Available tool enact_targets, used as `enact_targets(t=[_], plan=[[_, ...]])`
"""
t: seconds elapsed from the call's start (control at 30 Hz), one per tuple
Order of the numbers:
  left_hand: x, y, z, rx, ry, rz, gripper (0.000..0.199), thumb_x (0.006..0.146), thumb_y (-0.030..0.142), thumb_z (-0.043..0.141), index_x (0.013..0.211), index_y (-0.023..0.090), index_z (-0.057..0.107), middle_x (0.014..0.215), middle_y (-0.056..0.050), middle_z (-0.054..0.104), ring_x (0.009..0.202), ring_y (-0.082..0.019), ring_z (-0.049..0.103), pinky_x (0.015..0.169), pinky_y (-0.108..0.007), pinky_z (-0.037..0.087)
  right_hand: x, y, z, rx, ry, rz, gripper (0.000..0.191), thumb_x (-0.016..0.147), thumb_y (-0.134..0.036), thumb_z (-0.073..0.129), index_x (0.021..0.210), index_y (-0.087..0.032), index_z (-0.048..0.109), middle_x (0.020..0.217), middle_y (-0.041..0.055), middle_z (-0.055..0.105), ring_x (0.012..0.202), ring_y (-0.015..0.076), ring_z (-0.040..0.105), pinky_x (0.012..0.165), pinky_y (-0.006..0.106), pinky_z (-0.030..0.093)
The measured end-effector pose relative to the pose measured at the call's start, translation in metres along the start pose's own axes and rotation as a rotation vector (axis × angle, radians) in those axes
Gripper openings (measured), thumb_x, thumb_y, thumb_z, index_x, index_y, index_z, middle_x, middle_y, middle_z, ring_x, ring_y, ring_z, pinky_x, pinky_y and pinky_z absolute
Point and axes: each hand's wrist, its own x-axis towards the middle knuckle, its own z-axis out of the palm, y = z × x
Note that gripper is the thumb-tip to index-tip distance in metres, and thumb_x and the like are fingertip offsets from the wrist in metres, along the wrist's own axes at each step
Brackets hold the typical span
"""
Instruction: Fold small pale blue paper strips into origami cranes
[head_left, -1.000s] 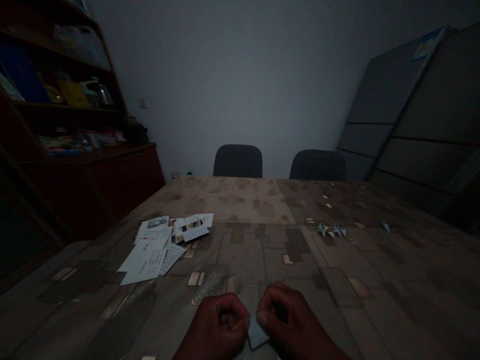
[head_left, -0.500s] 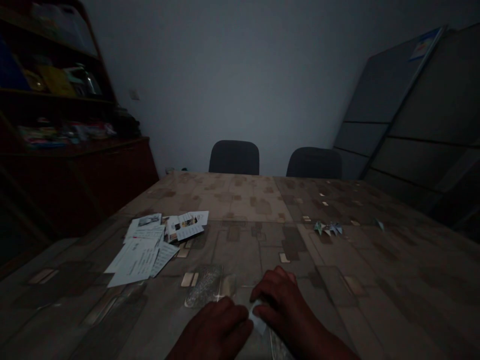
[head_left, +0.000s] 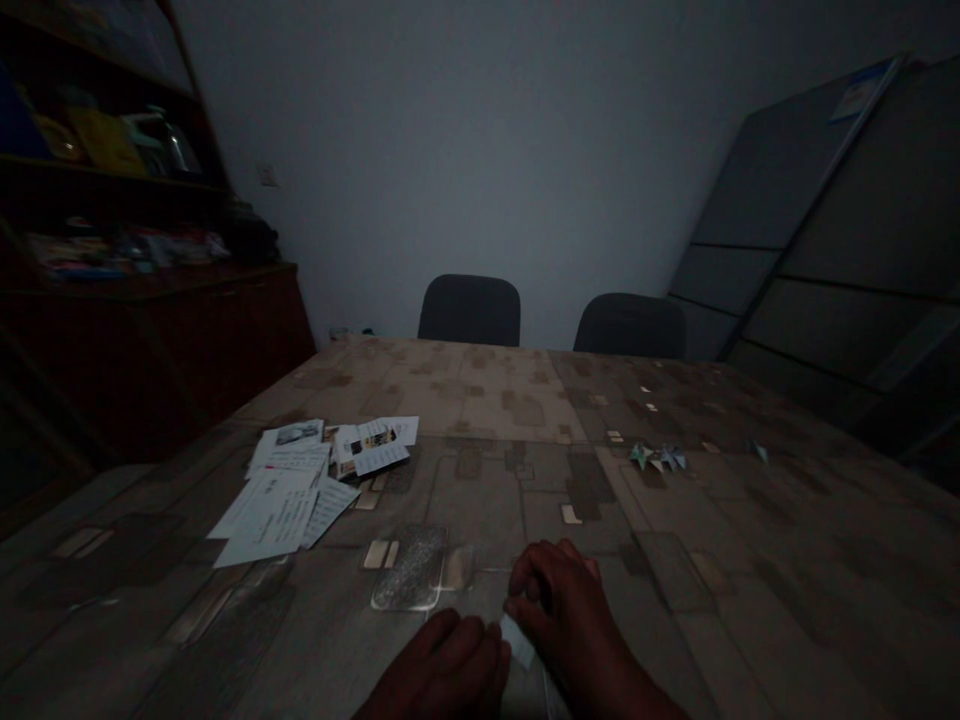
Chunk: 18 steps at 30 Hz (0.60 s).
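A small pale piece of paper (head_left: 517, 642) lies at the front of the table, between my two hands. My left hand (head_left: 448, 664), its fingers curled together, touches the paper's left edge. My right hand (head_left: 559, 610) is closed on the paper's upper right part, thumb against bent fingers. Its fingers and palm cover some of the paper, so the exact folds cannot be made out.
Printed paper sheets (head_left: 277, 500) overlap on the left of the patterned table (head_left: 480, 400). Small folded paper pieces (head_left: 658, 457) stand at the right, another (head_left: 760, 452) further right. Two dark chairs (head_left: 469, 311) are behind the table.
My left hand has shifted slightly right and down. The right hand's fingers have bent more and moved a little right. The paper has shifted slightly with them.
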Motion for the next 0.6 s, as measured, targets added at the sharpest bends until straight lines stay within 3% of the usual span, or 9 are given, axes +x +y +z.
enact_targets(t=[0.1,0.3,0.6], plan=[[0.003,-0.001,-0.005,0.016,-0.002,0.001,0.028,0.098,0.008,0.039,0.082,0.017,0.060,0.069,0.000,0.064,0.057,-0.015,0.053,0.059,-0.031,0.043,0.003,0.004,-0.001,-0.001,0.016,0.010,0.018,0.071,-0.002,0.061,0.075,-0.020,0.061,0.072,-0.0020,0.061,0.079,0.0207,0.056,0.074,0.032,0.031],[0.014,0.002,-0.013,-0.013,-0.007,-0.065,0.043,0.103,0.010,0.028,0.076,0.017,0.061,0.068,0.001,0.063,0.059,-0.014,0.054,0.064,-0.029,0.045,0.003,0.005,0.003,-0.050,0.035,0.006,0.014,0.071,-0.008,0.063,0.076,-0.020,0.061,0.072,-0.0018,0.060,0.079,0.0216,0.056,0.074,0.033,0.032],[0.012,-0.004,-0.020,-0.111,-0.098,-0.101,0.021,0.099,0.013,0.045,0.088,0.019,0.062,0.074,0.001,0.063,0.066,-0.015,0.055,0.066,-0.029,0.044,0.002,0.002,-0.010,0.003,0.008,-0.014,0.011,0.076,-0.009,0.061,0.073,-0.019,0.061,0.072,-0.0015,0.063,0.078,0.0197,0.057,0.076,0.033,0.036]])
